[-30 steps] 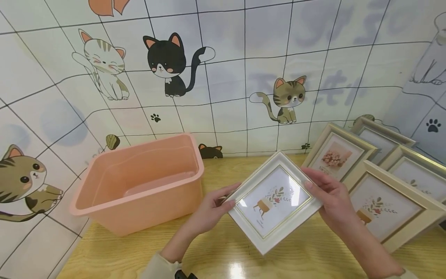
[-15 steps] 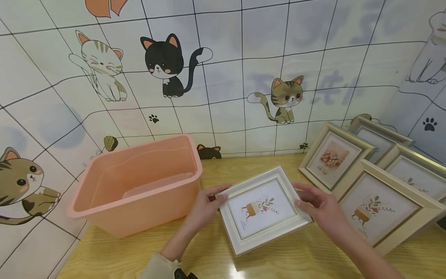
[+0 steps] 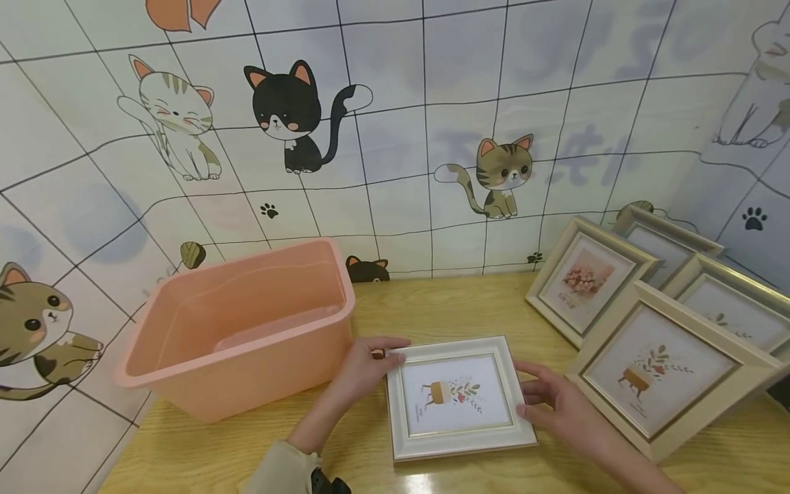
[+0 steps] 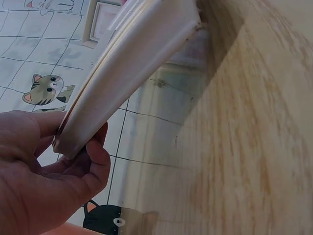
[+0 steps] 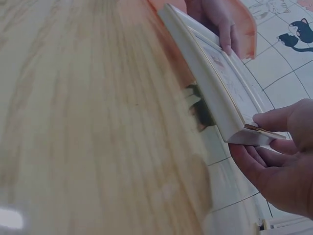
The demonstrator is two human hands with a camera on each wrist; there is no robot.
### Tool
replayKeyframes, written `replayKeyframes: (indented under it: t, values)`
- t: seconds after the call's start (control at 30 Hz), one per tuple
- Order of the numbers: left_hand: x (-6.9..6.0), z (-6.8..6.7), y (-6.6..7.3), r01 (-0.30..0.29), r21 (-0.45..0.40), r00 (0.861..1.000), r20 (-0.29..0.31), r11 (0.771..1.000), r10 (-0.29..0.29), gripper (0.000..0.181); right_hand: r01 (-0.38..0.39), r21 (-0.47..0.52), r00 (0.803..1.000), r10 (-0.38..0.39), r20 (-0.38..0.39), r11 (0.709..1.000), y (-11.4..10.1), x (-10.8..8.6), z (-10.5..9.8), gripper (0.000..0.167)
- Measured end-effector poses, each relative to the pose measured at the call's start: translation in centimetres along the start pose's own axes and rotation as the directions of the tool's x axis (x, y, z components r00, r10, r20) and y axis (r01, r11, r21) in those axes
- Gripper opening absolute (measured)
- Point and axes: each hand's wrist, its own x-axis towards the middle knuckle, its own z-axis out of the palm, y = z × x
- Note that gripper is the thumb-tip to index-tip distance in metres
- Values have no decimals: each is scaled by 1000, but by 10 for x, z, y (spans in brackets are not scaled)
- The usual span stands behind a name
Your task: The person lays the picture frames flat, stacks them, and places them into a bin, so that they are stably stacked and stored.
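The left hand (image 3: 364,367) pinched one edge of the white picture frame (image 3: 459,394) and the right hand (image 3: 552,403) pinched the opposite edge, so it lay between them, low over the table (image 3: 426,302), whether touching was hard to tell. Left of the left hand stood the pink bin (image 3: 259,363); beyond the right, other frames (image 3: 663,370).

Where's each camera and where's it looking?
Head: on the head, facing forward and down at the white frame; left hand, right hand and forearms show.
Left wrist: on that wrist, facing the white frame's edge and table; left hand shows.
Right wrist: likewise, from the other side; both hands show.
Both wrist views share the white frame and table.
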Motion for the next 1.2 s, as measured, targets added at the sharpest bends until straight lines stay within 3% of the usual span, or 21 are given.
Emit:
replayKeyframes:
  t: [0.17,0.43,0.63,0.77,1.0,1.2]
  values:
    - [2,3,-4,15,37,999,41,999,-16,22,11,-61,1000,-11,0,998,5,-6,4,68]
    - [8,5,-13,16,9,998,67,1000,-17,22,-122,-48,992,121,-35,991,4,-9,9,65]
    - [12,9,-21,38,18,996,79,999,-39,22,-163,-90,985,156,-79,983,2,-11,13,64]
    - [14,13,-22,47,43,996,76,998,-50,23,-195,-101,978,185,-99,976,1,-12,16,63]
    - [15,16,-21,41,108,998,47,993,-46,20,-172,-143,982,158,-105,975,2,-15,18,63]
    - [16,18,-21,38,155,998,45,987,-46,18,-195,-137,977,180,-113,971,2,-16,18,58]
